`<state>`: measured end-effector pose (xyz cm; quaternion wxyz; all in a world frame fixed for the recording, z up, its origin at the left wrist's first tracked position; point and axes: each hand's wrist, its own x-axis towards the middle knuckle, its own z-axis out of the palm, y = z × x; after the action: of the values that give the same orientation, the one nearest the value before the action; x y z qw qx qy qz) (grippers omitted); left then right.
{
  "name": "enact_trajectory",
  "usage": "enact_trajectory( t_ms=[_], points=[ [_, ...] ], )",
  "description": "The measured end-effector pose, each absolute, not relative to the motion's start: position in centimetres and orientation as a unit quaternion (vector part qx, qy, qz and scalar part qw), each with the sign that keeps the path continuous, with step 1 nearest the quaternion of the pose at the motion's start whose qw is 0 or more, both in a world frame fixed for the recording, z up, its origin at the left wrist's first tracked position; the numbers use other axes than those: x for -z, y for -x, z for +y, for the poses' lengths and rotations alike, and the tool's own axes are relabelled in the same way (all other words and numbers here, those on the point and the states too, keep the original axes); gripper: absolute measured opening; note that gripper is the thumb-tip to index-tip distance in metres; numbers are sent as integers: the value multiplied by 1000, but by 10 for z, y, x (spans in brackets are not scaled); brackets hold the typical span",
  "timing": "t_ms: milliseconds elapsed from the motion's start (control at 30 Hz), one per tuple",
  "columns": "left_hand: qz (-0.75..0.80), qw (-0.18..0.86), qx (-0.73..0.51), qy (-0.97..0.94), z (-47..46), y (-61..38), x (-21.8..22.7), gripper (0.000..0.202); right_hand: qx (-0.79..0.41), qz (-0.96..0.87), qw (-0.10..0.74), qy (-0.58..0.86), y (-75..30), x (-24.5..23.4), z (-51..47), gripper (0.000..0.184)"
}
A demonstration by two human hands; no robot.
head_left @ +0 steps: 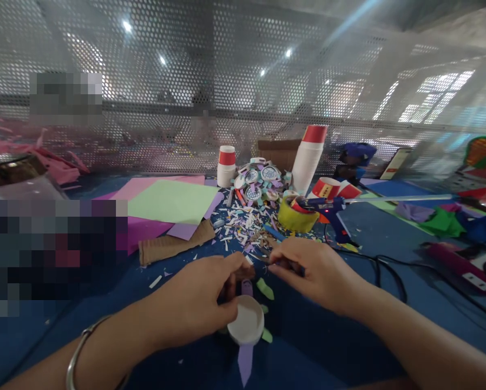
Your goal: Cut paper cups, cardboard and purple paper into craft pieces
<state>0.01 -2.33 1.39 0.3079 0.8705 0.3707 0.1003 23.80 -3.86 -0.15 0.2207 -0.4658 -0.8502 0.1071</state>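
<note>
My left hand (204, 292) pinches a small piece of brown cardboard (247, 270) between thumb and fingers. Facing it, my right hand (314, 273) is closed around what looks like a pair of scissors (262, 259); the thin grey blades point toward the cardboard, while the handles are mostly hidden. Just below my left fingers sits a small white paper cup piece (246, 320), its round face up. Purple paper strips (245, 364) stick out from it at top and bottom, and light green paper pieces (266, 290) lie along its right side.
Paper scraps (243, 227) litter the blue table before a pile of decorated cup pieces (263, 181). A glue gun (334, 211) rests by a yellow tape roll (297, 214), its black cable (393, 265) running right. Coloured sheets (172, 200), corrugated cardboard (178, 244) and stacked cups (309, 160) stand around.
</note>
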Motion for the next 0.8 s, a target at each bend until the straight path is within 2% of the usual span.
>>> enact_trajectory(
  t_ms=[100, 267, 467, 633, 800],
  points=[
    [379, 232, -91, -891, -25, 0, -16, 32, -77, -833, 209, 506, -250, -5, -36, 12],
    [379, 138, -67, -913, -26, 2, -16, 26, -58, -832, 134, 535, -260, -5, -31, 9],
    [353, 192, -85, -912, -28, 10, -30, 22, -59, -853, 72, 514, -257, 0, -34, 7],
    [353, 229, -47, -906, -35, 13, -49, 28, -72, -857, 75, 505, -258, 2, -32, 5],
    [355, 261, -50, -896, -32, 12, -42, 30, -96, -849, 92, 512, -262, -3, -30, 9]
  ],
)
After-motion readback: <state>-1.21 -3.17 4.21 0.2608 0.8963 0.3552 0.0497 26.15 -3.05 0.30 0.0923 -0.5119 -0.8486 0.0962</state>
